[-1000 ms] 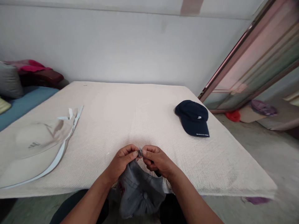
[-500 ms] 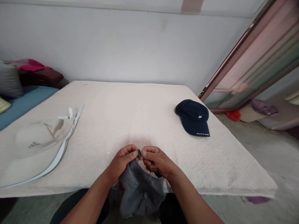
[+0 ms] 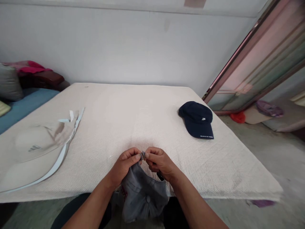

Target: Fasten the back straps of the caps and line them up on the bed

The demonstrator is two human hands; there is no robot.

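A grey baseball cap hangs at the table's front edge, its crown and top button toward me. My left hand is closed, thumb and fingers pinching the cap's back strap near its small buckle. From the other side my right hand is closed too, pinching the strap end close to the left fingertips. The hands almost touch. A dark piece, perhaps the strap's other part, shows beneath my right palm. Red lettering is partly visible on the cap's left side; its brim is hidden.
On the right of the cloth-covered table lies a navy cap with white lettering. A pale wide-brimmed hat lies at the left. A wall stands behind, a glass-panelled door at the right, and a cushion at far left.
My right fingers have shifted slightly upward at the strap, and the dark buckle between the fingertips now looks turned or more covered. The cap's body has hardly moved.
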